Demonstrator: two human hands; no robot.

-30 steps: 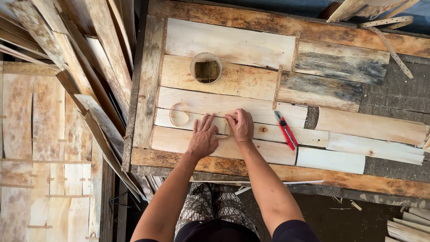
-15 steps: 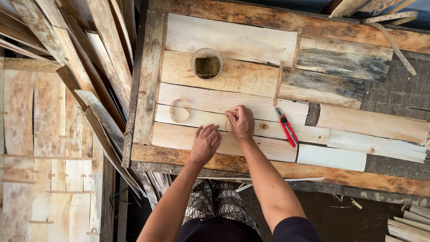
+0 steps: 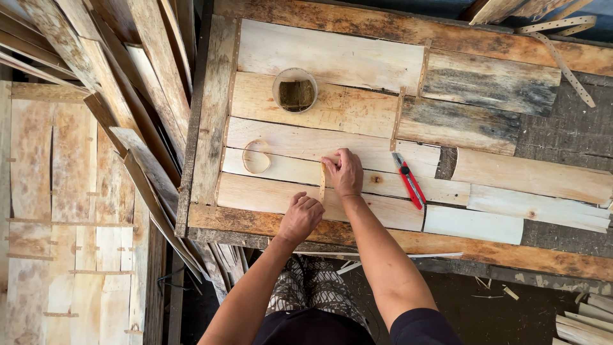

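Note:
On a workbench (image 3: 332,54) of pale wooden boards, both my hands hold a thin strip of wood veneer (image 3: 322,185) that stands upright on its edge. My right hand (image 3: 345,173) pinches the strip's far end. My left hand (image 3: 301,217) grips its near end, close to the bench's front edge. A red utility knife (image 3: 408,181) lies just to the right of my right hand. A curled loop of veneer (image 3: 256,157) lies to the left on the boards. Farther back stands a round open container (image 3: 295,90).
Long rough planks (image 3: 128,102) lean in a pile along the bench's left side. Flat veneer sheets (image 3: 57,211) cover the floor at far left. A perforated strip (image 3: 562,51) lies at the bench's back right. Wood scraps (image 3: 581,319) lie at lower right.
My left hand has slid back towards the front edge of the bench, away from my right hand. The thin strip now shows stretched between the two hands.

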